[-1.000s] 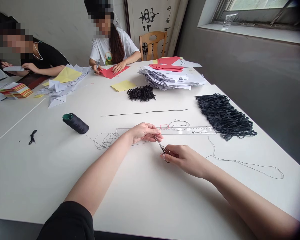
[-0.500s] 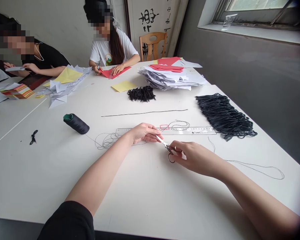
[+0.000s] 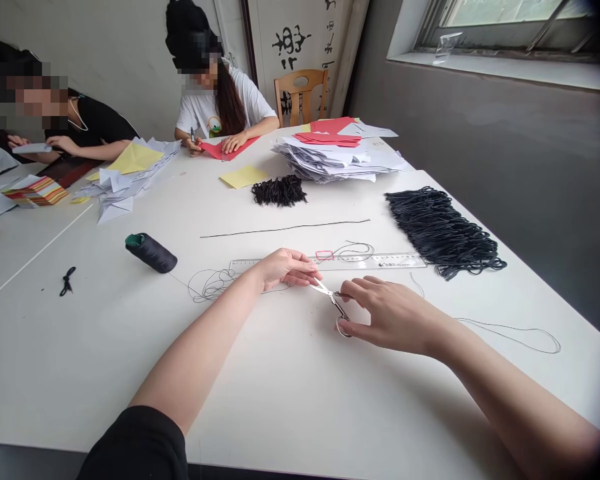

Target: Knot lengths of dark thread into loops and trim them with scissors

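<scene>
My right hand (image 3: 380, 313) has its fingers in the handle loops of small silver scissors (image 3: 336, 301), whose blades stand apart. Their tips reach the fingertips of my left hand (image 3: 289, 268), which is pinched on fine dark thread; the exact grip point is hidden. Loose coils of the thread (image 3: 210, 285) lie left of my left hand and run back to a dark thread spool (image 3: 151, 253) tipped on its side. Just beyond my hands is a clear ruler (image 3: 395, 261) with a small pink-red rectangle mark (image 3: 325, 255) and a curl of thread on it.
A bundle of dark cord loops (image 3: 443, 230) lies at right, a smaller black bundle (image 3: 279, 191) farther back. One straight dark cord (image 3: 285, 229) lies beyond the ruler. Paper stacks (image 3: 330, 160) stand behind. Two people sit across the white table (image 3: 260, 400), one writing on red paper (image 3: 225, 149).
The scissors' blades and handles have spread apart as my right thumb moved down. My left hand stays nearly in place. The whole view has shifted slightly.
</scene>
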`<state>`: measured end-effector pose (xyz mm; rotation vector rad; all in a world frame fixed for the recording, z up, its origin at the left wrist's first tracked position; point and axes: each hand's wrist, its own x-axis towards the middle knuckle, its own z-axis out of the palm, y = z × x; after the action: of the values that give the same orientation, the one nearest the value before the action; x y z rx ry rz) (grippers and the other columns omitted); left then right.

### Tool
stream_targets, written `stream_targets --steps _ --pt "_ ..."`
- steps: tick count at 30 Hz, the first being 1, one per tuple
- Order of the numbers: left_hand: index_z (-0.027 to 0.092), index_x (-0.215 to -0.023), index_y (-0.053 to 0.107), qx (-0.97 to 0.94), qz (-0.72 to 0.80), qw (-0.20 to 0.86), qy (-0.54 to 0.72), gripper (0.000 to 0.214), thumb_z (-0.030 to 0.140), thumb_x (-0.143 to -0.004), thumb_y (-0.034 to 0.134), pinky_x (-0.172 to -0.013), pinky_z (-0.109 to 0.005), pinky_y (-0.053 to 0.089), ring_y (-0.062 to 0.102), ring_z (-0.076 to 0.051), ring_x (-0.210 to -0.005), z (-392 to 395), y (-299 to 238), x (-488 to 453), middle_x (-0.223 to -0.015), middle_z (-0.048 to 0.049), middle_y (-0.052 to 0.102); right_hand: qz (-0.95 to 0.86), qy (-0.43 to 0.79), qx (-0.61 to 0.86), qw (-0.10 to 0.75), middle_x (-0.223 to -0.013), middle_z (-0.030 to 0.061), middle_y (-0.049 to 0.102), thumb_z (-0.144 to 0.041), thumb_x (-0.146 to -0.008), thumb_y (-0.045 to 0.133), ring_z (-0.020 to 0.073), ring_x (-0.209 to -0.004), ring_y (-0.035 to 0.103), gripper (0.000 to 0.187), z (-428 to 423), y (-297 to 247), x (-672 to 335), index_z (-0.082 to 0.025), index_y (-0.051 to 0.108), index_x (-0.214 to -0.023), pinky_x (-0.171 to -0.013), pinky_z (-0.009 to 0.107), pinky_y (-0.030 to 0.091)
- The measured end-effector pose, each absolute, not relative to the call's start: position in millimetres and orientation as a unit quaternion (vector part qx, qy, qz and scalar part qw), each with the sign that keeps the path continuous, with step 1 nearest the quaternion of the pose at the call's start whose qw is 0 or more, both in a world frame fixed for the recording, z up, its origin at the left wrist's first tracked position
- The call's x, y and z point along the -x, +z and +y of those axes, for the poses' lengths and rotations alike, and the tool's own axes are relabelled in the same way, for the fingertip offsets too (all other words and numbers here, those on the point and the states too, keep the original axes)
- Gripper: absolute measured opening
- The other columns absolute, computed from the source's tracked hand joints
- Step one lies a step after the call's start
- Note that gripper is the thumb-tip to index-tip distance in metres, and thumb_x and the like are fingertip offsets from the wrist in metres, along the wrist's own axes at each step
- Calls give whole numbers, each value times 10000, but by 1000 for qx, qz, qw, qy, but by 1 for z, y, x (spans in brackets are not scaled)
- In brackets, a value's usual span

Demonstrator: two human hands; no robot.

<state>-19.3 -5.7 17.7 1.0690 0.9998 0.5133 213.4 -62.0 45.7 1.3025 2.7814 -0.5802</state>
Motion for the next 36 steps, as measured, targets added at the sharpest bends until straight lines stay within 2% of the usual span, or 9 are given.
stream_targets --steps 5,11,14,18,21,23,26,29,36 --pt "124 -809 695 -469 459 719 230 279 347 -679 802 -798 -284 532 706 -208 -876 -5 18 20 -942 -128 737 884 -220 -411 17 -966 57 637 -342 -847 551 244 -915 594 184 -61 44 -213 -215 552 -980 -687 337 442" --pt "116 -827 696 -470 453 722 230 270 339 -703 785 -794 -273 538 709 -214 -888 -6 20 19 -961 -135 733 875 -266 -405 -4 -1161 44 582 -303 -867 555 183 -806 626 287 -63 39 -217 -256 576 -1149 -658 307 474" --pt "114 -843 696 -477 451 719 227 274 343 -714 773 -798 -270 538 707 -210 -895 -5 20 20 -975 -137 731 885 -263 -383 -19 -1162 50 582 -294 -864 553 165 -723 621 297 -62 37 -220 -266 604 -1156 -613 297 468" --pt "130 -819 704 -511 426 724 184 248 346 -716 768 -750 -242 540 710 -188 -861 -5 21 26 -943 -113 738 851 -272 -427 -137 -962 64 655 -324 -899 496 144 -615 585 255 -55 32 -217 -220 628 -1091 -613 291 462" --pt "146 -795 711 -543 404 723 138 229 356 -721 763 -718 -230 541 712 -169 -795 -4 22 31 -875 -87 745 788 -342 -471 -202 -749 15 668 -324 -933 429 134 -550 552 355 -47 24 -210 -228 533 -1258 -589 271 457" --pt "155 -798 715 -556 398 718 127 228 363 -718 764 -719 -233 542 711 -167 -786 -4 23 32 -862 -78 747 781 -378 -454 -204 -769 -1 680 -288 -913 453 122 -538 548 416 -42 16 -204 -250 483 -1326 -587 261 453" --pt "157 -799 719 -564 400 713 120 236 366 -704 774 -718 -237 545 711 -171 -789 -4 24 31 -863 -80 748 788 -354 -455 -215 -738 6 672 -300 -877 513 126 -552 551 271 -38 6 -197 -219 643 -1101 -585 260 433" --pt "154 -790 719 -563 407 710 119 243 372 -698 775 -711 -236 549 714 -174 -785 -5 24 31 -860 -85 749 775 -338 -474 -243 -620 1 634 -349 -880 514 136 -538 541 227 -37 1 -195 -197 678 -837 -570 260 420" --pt "150 -808 722 -557 419 711 97 249 383 -725 753 -692 -204 553 720 -174 -801 -3 24 37 -885 -98 751 752 -235 -523 -325 -761 7 692 -254 -841 562 141 -582 589 145 -26 -4 -210 -208 691 -794 -601 263 441"
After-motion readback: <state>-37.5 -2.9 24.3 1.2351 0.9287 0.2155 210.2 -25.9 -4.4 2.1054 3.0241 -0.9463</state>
